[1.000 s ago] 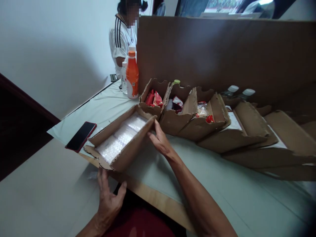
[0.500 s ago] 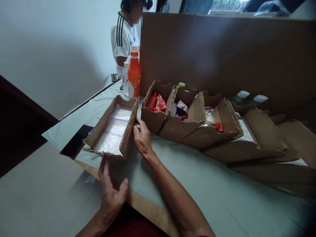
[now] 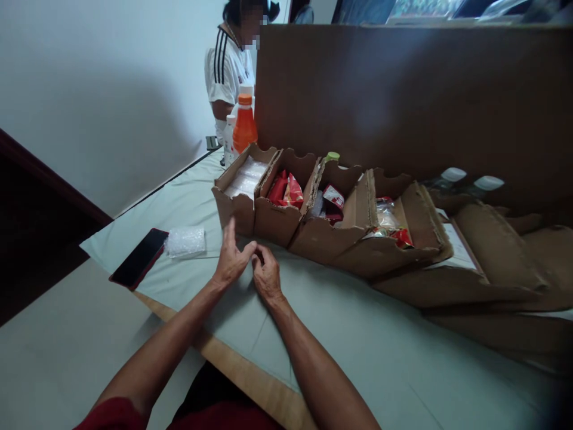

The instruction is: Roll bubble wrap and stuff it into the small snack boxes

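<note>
A cardboard bin (image 3: pixel 235 212) holding bubble-wrapped packs (image 3: pixel 249 173) stands at the left end of a row of similar bins. My left hand (image 3: pixel 231 258) is just in front of it, open, with fingers straight and thumb apart. Beside it, my right hand (image 3: pixel 267 273) rests low over the cloth with its fingers curled in, and I see nothing in them. The thumb of my left hand meets or nearly meets the fingers of my right. One bubble-wrapped pack (image 3: pixel 185 241) lies on the table left of my hands.
A dark phone (image 3: pixel 141 257) lies by the left table edge. Neighbouring bins hold red packets (image 3: pixel 286 190) and other wrapped goods. An orange bottle (image 3: pixel 245 126) and a clear bottle (image 3: pixel 228 143) stand behind. A tall cardboard panel (image 3: pixel 403 95) backs the row; a person (image 3: pixel 226 71) is beyond.
The bin of bubble-wrapped packs has moved back and right to the row's end, and both hands have let go. The loose pack beside the phone now shows.
</note>
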{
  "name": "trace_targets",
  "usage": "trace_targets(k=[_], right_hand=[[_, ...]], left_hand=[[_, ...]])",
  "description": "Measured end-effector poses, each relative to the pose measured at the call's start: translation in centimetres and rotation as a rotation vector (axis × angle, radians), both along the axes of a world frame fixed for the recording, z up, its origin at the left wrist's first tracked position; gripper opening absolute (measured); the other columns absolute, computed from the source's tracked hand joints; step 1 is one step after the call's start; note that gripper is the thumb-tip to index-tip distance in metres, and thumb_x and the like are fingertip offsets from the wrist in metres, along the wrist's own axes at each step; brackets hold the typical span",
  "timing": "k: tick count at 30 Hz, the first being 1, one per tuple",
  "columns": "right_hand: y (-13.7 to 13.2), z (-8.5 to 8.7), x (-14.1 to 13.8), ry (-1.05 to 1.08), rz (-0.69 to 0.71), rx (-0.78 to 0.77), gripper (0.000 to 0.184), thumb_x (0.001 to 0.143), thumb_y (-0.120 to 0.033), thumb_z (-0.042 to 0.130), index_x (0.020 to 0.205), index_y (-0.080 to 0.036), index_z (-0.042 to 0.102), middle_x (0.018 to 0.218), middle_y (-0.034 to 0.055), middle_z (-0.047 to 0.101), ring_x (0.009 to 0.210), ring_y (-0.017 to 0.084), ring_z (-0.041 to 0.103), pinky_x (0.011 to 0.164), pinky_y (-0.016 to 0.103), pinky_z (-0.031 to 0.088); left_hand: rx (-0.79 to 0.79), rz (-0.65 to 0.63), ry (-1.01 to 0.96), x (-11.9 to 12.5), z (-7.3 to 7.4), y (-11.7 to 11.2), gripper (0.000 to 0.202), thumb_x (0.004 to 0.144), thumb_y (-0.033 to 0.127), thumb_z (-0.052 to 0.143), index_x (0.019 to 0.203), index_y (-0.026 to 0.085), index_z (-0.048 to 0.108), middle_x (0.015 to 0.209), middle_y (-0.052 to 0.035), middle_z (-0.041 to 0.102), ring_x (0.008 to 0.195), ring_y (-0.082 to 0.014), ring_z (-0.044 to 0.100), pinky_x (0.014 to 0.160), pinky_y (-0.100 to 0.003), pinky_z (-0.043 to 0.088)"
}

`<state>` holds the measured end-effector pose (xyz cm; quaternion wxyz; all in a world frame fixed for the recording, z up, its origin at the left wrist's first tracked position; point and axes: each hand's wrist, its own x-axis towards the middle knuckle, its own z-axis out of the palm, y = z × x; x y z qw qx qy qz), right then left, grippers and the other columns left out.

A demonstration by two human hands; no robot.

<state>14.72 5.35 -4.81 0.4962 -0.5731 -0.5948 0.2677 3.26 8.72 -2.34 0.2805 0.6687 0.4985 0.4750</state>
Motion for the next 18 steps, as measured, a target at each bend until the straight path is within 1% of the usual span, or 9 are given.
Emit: trace_targets(k=[2, 5, 7, 9, 11, 12, 14, 16, 18], right_hand=[[0.0, -0.1, 0.2, -0.004, 0.010, 0.003, 0.033, 0.090, -0.025, 0.046, 0.110, -0.021, 0.071, 0.119, 0.0130, 0.074, 0.113, 0.026, 0.067, 0.104, 0.041, 0.051], [0.2, -0.5, 0.3, 0.004, 0.026, 0.000, 0.029, 0.089, -0.024, 0.045, 0.101, -0.021, 0.072, 0.120, 0.0139, 0.073, 0.116, 0.027, 0.065, 0.107, 0.044, 0.048], [0.4, -0.8, 0.3, 0.014, 0.037, -0.001, 0.028, 0.088, -0.023, 0.046, 0.097, -0.020, 0.072, 0.120, 0.0146, 0.072, 0.116, 0.026, 0.065, 0.107, 0.043, 0.048], [0.5, -1.1, 0.1, 0.022, 0.042, 0.000, 0.027, 0.087, -0.024, 0.047, 0.095, -0.020, 0.073, 0.121, 0.0145, 0.072, 0.116, 0.026, 0.065, 0.105, 0.042, 0.049], [0.6, -1.3, 0.0, 0.025, 0.036, 0.004, 0.025, 0.086, -0.023, 0.049, 0.093, -0.020, 0.073, 0.120, 0.0136, 0.072, 0.116, 0.026, 0.065, 0.104, 0.042, 0.049], [0.6, -1.3, -0.1, 0.025, 0.029, 0.007, 0.025, 0.085, -0.023, 0.049, 0.091, -0.021, 0.073, 0.119, 0.0129, 0.073, 0.115, 0.025, 0.066, 0.104, 0.041, 0.049], [0.6, -1.4, -0.1, 0.026, 0.017, 0.013, 0.023, 0.083, -0.022, 0.051, 0.088, -0.021, 0.073, 0.117, 0.0120, 0.073, 0.113, 0.025, 0.067, 0.103, 0.041, 0.050], [0.7, -1.4, 0.1, 0.032, 0.014, 0.017, 0.022, 0.082, -0.023, 0.052, 0.086, -0.022, 0.074, 0.114, 0.0113, 0.074, 0.111, 0.025, 0.067, 0.102, 0.041, 0.050], [0.7, -1.4, 0.2, 0.049, 0.023, 0.014, 0.021, 0.083, -0.025, 0.053, 0.086, -0.022, 0.073, 0.113, 0.0114, 0.074, 0.111, 0.026, 0.067, 0.102, 0.042, 0.050]], left_hand=[[0.019, -0.008, 0.060, -0.3, 0.1, -0.6, 0.070, 0.092, 0.033, 0.058, 0.155, 0.018, 0.034, 0.157, -0.0207, 0.043, 0.146, -0.0323, 0.044, 0.116, -0.053, 0.042], [0.105, -0.002, 0.275, -3.3, 0.2, -2.9, 0.049, 0.090, 0.031, 0.060, 0.138, 0.020, 0.057, 0.153, -0.0156, 0.050, 0.145, -0.0316, 0.044, 0.121, -0.054, 0.036], [0.113, 0.075, 0.429, -6.2, 0.2, -4.2, 0.044, 0.087, 0.027, 0.062, 0.131, 0.021, 0.063, 0.153, -0.0149, 0.049, 0.148, -0.0345, 0.039, 0.122, -0.058, 0.032], [0.066, 0.194, 0.554, -9.3, 0.5, -4.3, 0.050, 0.084, 0.024, 0.064, 0.133, 0.020, 0.062, 0.156, -0.0170, 0.047, 0.151, -0.0394, 0.033, 0.121, -0.062, 0.029], [-0.011, 0.269, 0.640, -11.8, 0.9, -3.0, 0.058, 0.081, 0.023, 0.066, 0.138, 0.018, 0.060, 0.159, -0.0196, 0.044, 0.153, -0.0424, 0.027, 0.121, -0.064, 0.026], [-0.055, 0.278, 0.655, -12.7, 1.2, -2.0, 0.059, 0.079, 0.022, 0.067, 0.138, 0.017, 0.060, 0.159, -0.0203, 0.044, 0.154, -0.0427, 0.025, 0.122, -0.064, 0.023], [-0.127, 0.251, 0.633, -13.8, 2.0, 0.3, 0.055, 0.077, 0.020, 0.066, 0.131, 0.016, 0.064, 0.152, -0.0196, 0.053, 0.153, -0.0412, 0.029, 0.123, -0.061, 0.020], [-0.163, 0.213, 0.570, -14.1, 2.9, 2.1, 0.039, 0.077, 0.019, 0.063, 0.116, 0.017, 0.072, 0.133, -0.0164, 0.069, 0.143, -0.0381, 0.045, 0.122, -0.055, 0.025], [-0.170, 0.198, 0.497, -14.1, 3.8, 2.9, 0.027, 0.083, 0.025, 0.058, 0.103, 0.017, 0.074, 0.111, -0.0124, 0.076, 0.120, -0.0326, 0.063, 0.112, -0.046, 0.040]])
